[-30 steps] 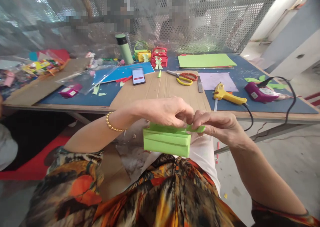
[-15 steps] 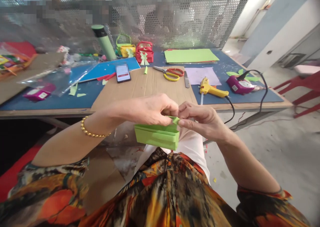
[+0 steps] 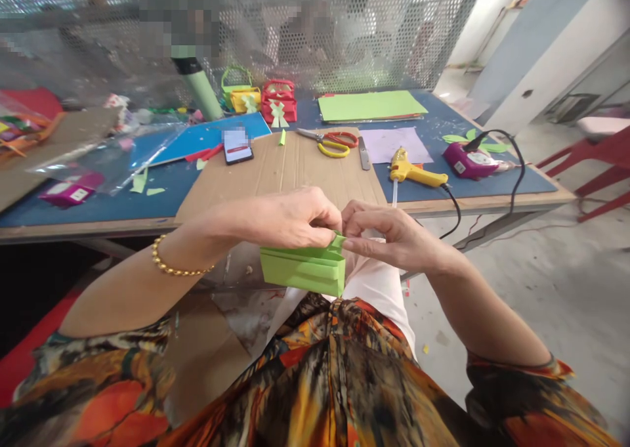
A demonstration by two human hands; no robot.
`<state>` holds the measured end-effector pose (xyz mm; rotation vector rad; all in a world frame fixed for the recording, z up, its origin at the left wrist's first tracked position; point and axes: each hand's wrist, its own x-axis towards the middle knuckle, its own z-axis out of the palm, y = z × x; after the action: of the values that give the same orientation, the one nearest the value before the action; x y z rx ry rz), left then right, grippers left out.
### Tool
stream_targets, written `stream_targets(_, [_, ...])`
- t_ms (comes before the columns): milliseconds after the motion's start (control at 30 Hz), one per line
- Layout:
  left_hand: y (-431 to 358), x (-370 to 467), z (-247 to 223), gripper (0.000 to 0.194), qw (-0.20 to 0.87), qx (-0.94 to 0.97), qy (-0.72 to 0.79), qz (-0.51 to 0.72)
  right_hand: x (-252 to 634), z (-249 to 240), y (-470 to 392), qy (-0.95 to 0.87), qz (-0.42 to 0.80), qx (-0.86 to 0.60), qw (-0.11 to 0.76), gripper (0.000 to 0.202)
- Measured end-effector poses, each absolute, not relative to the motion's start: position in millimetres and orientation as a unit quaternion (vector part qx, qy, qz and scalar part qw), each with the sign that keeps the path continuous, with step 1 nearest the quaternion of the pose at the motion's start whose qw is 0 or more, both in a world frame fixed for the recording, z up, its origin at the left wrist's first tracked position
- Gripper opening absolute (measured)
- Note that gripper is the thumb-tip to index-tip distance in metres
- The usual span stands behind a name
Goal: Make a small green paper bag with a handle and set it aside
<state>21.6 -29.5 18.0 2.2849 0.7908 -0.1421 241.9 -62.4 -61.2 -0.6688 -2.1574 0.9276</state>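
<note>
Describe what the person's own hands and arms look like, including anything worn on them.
The left hand and right hand are gloveless. A gold-coloured bracelet of round beads circles the left wrist; the right wrist has nothing on it. The left sleeve and right sleeve are loose, ending near the elbows, patterned in black, brown and orange-red.

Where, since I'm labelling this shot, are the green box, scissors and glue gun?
Green box (image 3: 301,273): head view, on its front side.
Scissors (image 3: 321,138): head view, near the pivot.
Glue gun (image 3: 416,172): head view, on its yellow body.
</note>
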Motion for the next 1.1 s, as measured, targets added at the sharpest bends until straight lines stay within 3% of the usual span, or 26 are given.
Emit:
stream_targets(333, [-28.3, 23.4, 17.9, 0.023, 0.339, 0.89, 0.3, -0.058, 242.6, -61.5, -60.9, -0.836, 0.353, -0.262, 0.327, 0.033])
stream_targets(667, [-19.5, 20.9, 12.5, 0.043, 0.308, 0.894, 0.318, -0.063, 245.5, -65.2, -54.7, -0.837, 0.335, -0.294, 0.317, 0.03])
stream_targets(1100, [-14.9, 23.5, 9.9, 0.018, 0.321, 0.887, 0.318, -0.096, 243.7, -60.7, -47.7, -0.858, 0.305, -0.296, 0.288, 0.025])
